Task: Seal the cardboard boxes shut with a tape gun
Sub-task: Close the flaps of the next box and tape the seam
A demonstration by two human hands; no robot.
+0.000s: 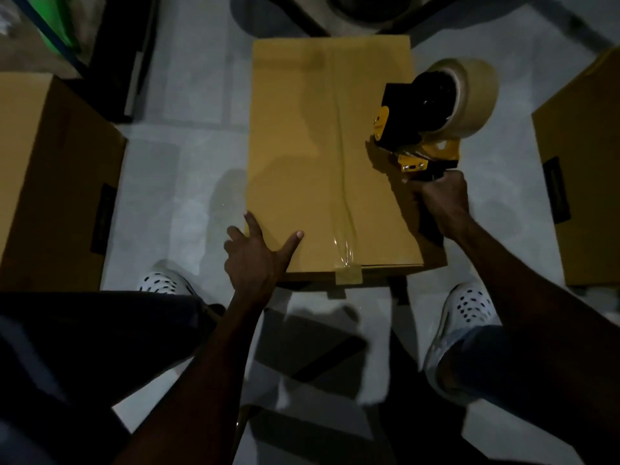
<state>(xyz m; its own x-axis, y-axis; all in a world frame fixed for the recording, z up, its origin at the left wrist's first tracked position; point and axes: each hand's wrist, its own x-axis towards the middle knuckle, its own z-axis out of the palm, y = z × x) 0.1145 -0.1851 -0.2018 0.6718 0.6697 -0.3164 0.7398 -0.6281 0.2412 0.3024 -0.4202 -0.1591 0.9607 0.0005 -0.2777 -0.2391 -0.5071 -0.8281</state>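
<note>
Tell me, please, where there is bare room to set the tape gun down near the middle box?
Bare floor lies between the middle box and the left box, and between it and the right box. The near side is crowded by shoes and legs; the far end abuts dark clutter.

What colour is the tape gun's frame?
The tape gun has a yellow and black frame, clearest in the head view, held in the right hand.

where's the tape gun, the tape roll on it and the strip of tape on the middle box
tape gun (411, 159), head view: on its yellow frame above the handle.
tape roll (476, 95), head view: on the roll's pale outer face.
tape strip (345, 209), head view: on the clear strip along the box's centre seam.
</note>
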